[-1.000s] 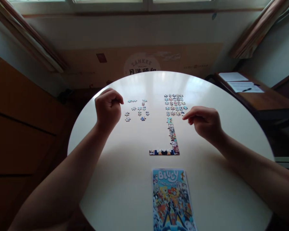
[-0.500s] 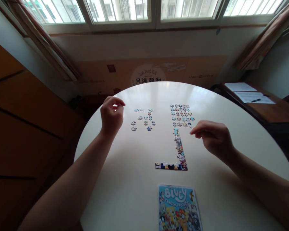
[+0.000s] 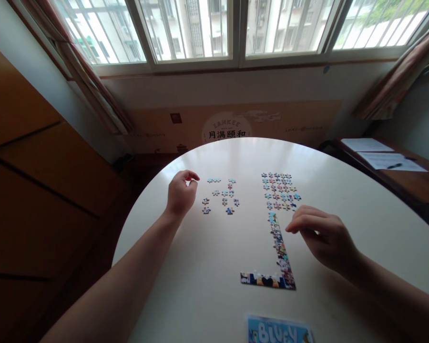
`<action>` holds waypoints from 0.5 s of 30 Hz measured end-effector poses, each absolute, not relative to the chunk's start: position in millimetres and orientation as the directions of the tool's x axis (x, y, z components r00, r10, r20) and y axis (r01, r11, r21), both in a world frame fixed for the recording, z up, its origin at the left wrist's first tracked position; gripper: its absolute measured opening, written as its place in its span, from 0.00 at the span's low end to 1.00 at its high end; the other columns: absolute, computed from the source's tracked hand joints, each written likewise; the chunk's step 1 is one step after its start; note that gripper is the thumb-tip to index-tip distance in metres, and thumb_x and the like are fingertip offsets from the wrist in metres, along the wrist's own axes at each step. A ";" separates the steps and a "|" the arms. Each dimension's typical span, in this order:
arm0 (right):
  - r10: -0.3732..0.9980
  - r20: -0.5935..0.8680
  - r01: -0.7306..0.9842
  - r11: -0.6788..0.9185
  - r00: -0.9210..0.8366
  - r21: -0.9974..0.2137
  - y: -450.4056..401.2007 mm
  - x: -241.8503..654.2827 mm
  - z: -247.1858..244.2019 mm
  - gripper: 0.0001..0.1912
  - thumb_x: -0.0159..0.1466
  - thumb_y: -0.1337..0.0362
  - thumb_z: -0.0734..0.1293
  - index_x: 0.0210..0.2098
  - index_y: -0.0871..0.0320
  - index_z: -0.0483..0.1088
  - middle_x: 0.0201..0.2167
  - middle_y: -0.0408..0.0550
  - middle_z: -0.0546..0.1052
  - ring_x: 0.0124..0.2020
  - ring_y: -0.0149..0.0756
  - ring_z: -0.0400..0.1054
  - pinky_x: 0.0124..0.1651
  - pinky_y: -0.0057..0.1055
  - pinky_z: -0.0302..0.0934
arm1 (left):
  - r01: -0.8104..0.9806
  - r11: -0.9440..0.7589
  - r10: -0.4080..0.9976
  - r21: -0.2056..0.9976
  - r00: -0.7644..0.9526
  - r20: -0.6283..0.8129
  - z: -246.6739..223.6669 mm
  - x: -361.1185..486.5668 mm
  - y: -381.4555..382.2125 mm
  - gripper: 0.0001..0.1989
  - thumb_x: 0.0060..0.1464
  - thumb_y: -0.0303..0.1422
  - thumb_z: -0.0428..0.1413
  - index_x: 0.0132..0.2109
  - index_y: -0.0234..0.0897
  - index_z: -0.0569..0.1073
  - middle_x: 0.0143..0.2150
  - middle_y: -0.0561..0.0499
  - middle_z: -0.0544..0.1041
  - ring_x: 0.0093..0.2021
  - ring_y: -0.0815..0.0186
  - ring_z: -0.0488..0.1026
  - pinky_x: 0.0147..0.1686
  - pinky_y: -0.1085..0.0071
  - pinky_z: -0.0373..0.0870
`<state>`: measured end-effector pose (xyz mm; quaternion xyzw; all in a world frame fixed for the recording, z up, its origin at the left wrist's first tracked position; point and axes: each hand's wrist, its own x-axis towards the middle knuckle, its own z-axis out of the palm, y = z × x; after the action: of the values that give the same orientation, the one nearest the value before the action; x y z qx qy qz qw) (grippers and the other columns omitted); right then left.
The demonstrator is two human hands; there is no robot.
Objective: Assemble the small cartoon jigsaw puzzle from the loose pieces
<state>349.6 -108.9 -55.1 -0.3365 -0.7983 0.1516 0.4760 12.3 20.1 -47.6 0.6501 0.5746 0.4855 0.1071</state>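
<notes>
Closest in, nearer the person than both hands, a blue "Bluey" picture sheet (image 3: pixel 279 331) lies partly out of view on the white tabletop (image 3: pixel 200 286). Beyond it, left of the right hand (image 3: pixel 325 238), sits the joined puzzle section (image 3: pixel 280 245), an L whose long side runs up beside that hand's fingertips. The right hand is narrow, fingers bent, thumb tucked under; whether it pinches anything I cannot tell. Just past its fingertips, loose pieces (image 3: pixel 278 196) stand in close rows. Farther, the left hand (image 3: pixel 182 193) is loosely curled, its grip unclear, with scattered pieces (image 3: pixel 225 193) just to its right. Past both hands rises a window (image 3: pixel 186 28).
</notes>
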 end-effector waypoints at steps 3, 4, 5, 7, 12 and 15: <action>0.683 0.657 0.384 0.727 -0.318 -0.569 -109.0 348.3 -53.0 0.18 0.61 0.81 0.61 0.33 0.53 0.75 0.27 0.46 0.76 0.28 0.37 0.71 0.30 0.36 0.65 | 0.725 -0.305 0.876 0.617 -0.040 0.480 -45.8 10.9 18.7 0.09 0.49 0.25 0.52 0.32 0.40 0.76 0.37 0.49 0.79 0.40 0.58 0.74 0.46 0.58 0.71; 0.682 0.659 0.382 0.728 -0.318 -0.570 -109.3 347.8 -51.8 0.18 0.61 0.81 0.61 0.33 0.53 0.75 0.26 0.46 0.76 0.28 0.37 0.71 0.29 0.35 0.65 | 0.744 -0.316 0.876 0.589 -0.009 0.482 -44.5 11.3 17.3 0.09 0.50 0.25 0.52 0.32 0.40 0.77 0.38 0.49 0.79 0.41 0.58 0.74 0.47 0.57 0.71; 0.680 0.660 0.378 0.730 -0.318 -0.570 -109.7 347.1 -50.7 0.18 0.62 0.81 0.61 0.33 0.53 0.75 0.26 0.46 0.76 0.28 0.37 0.71 0.29 0.35 0.65 | 0.756 -0.332 0.873 0.564 0.019 0.488 -43.1 12.0 15.6 0.10 0.51 0.25 0.52 0.33 0.41 0.77 0.38 0.49 0.79 0.42 0.57 0.74 0.48 0.57 0.70; 0.679 0.663 0.368 0.731 -0.314 -0.574 -110.4 345.8 -48.7 0.17 0.62 0.81 0.61 0.32 0.54 0.75 0.25 0.45 0.75 0.27 0.37 0.71 0.29 0.35 0.65 | 0.768 -0.360 0.865 0.530 0.061 0.499 -40.4 14.0 12.2 0.10 0.52 0.25 0.52 0.34 0.41 0.78 0.40 0.49 0.80 0.44 0.57 0.74 0.49 0.56 0.70; 0.701 0.652 0.350 0.711 -0.290 -0.609 -110.9 344.8 -48.6 0.17 0.62 0.81 0.61 0.32 0.54 0.75 0.25 0.45 0.74 0.27 0.36 0.70 0.28 0.34 0.64 | 0.763 -0.359 0.866 0.538 0.058 0.496 -36.9 15.9 8.9 0.11 0.54 0.25 0.53 0.36 0.42 0.79 0.41 0.49 0.80 0.44 0.57 0.75 0.49 0.56 0.71; 0.711 0.646 0.354 0.701 -0.277 -0.620 -110.0 346.3 -50.6 0.18 0.61 0.82 0.61 0.32 0.54 0.75 0.25 0.45 0.74 0.27 0.36 0.70 0.29 0.34 0.64 | 0.785 -0.371 0.858 0.496 0.085 0.507 -35.9 18.5 6.2 0.11 0.55 0.24 0.54 0.37 0.41 0.79 0.41 0.48 0.80 0.45 0.56 0.74 0.51 0.55 0.70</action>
<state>346.3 -110.0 -50.6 -0.3422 -0.7783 0.1806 0.4946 18.5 6.2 -35.9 0.7350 0.5586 0.3813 0.0478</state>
